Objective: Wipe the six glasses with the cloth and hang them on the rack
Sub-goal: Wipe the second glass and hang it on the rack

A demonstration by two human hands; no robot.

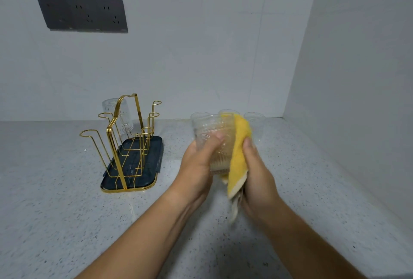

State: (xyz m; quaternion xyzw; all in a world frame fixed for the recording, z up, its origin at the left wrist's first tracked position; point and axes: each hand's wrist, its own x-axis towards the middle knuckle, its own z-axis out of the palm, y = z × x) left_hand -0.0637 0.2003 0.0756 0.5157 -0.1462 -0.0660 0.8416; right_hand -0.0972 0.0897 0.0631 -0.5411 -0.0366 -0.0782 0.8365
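Note:
My left hand (202, 162) grips a clear ribbed glass (214, 142), held upright above the counter. My right hand (257, 173) presses a yellow cloth (240, 155) against the glass's right side; the cloth's pale end hangs below. To the left stands a gold wire rack (125, 142) on a dark tray (134, 180). One glass (116, 115) hangs upside down on a far peg of the rack. Behind my hands, more glasses stand by the wall: one (199, 116) at the left, one (228, 112) mostly hidden by the cloth, one (254, 120) at the right.
The speckled grey countertop (67, 211) runs to a white back wall and a white side wall (357, 99) on the right. A dark socket panel (82, 13) is on the back wall above the rack.

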